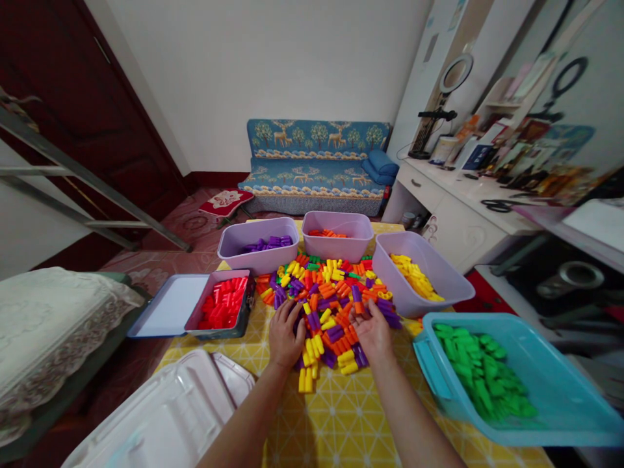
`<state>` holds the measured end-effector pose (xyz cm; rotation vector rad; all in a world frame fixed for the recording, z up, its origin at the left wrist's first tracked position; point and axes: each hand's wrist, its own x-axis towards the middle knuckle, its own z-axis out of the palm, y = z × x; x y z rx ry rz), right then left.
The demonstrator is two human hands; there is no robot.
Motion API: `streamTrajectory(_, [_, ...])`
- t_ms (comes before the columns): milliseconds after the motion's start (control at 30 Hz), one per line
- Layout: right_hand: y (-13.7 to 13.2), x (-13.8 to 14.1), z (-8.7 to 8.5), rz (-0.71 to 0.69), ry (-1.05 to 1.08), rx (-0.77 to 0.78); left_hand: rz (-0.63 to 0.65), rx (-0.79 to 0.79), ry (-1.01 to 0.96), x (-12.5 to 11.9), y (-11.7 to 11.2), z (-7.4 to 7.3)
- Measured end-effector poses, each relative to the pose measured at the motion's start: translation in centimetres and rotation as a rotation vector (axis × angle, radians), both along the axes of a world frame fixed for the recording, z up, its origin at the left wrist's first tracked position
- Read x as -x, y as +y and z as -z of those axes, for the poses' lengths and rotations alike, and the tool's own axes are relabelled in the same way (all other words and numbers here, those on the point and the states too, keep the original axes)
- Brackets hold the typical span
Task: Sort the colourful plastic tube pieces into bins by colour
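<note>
A loose heap of small plastic tube-shaped pieces in yellow, orange, purple, red and green covers the middle of the table. At the heap's left side, my left hand rests palm down, its fingers spread over the pieces. My right hand is at the right side with its palm turned partly upward and fingers apart. Its fingertips are close to an upright purple-and-orange piece; whether they touch it is hard to make out. Some pieces under both hands are hidden.
Around the heap stand lilac bins with purple, orange and yellow pieces. A tin box holds red ones, a turquoise tub green ones. White lids lie at front left. A patterned sofa stands behind.
</note>
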<state>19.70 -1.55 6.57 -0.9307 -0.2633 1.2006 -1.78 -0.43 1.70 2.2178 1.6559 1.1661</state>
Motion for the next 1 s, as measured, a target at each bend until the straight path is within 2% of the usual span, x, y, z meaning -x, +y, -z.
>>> streamTrajectory(133, [-0.2,0.6,-0.8,-0.019,0.073,0.027,0.002,-0.003,0.004,0.0,0.0,0.1])
streamTrajectory(300, [-0.7,1.4,-2.3,-0.222,0.053,0.020,-0.001,-0.005,0.007,0.1,0.1,0.2])
streamTrajectory(400, [-0.9,1.6,-2.8,-0.278,0.032,0.055,0.002,-0.001,0.007,0.1,0.1,0.1])
streamTrajectory(567, [-1.0,2.2,-2.9,-0.292,-0.091,0.129,0.000,-0.003,0.010,0.0,0.0,-0.1])
streamTrajectory(700, [-0.5,2.9,-2.8,-0.233,-0.310,0.173,0.000,0.003,0.010,0.1,0.0,0.0])
streamTrajectory(767, [0.0,3.0,-2.8,-0.217,-0.443,0.135,0.000,-0.001,0.011,0.1,0.1,0.1])
streamTrajectory(900, [1.1,2.7,-3.1,-0.213,-0.582,-0.052,-0.004,-0.009,0.005,0.1,0.0,0.1])
streamTrajectory(1000, [0.7,1.6,-2.5,-0.105,-0.682,-0.083,-0.004,-0.006,0.013,0.0,0.0,0.0])
